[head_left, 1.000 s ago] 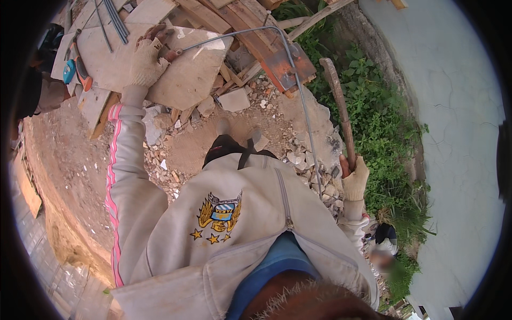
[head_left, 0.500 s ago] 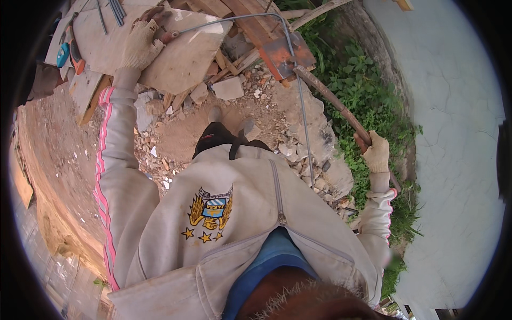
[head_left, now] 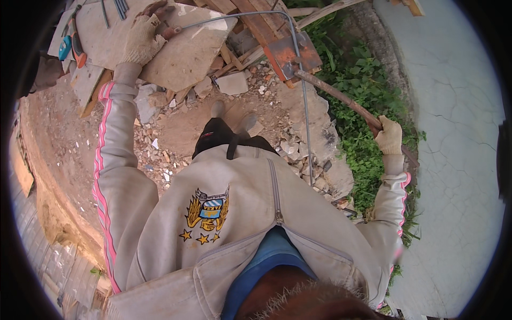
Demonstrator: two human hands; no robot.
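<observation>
Head view: left hand clamped on bent rod, right hand round rusty bar; steady, even leverage suits

beige jacket, pink-striped sleeves, knit gloves

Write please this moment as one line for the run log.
left hand: at rod, over board | right hand: holding bar | bar tip: by orange-brown plate | rod: bent, across plate
</observation>
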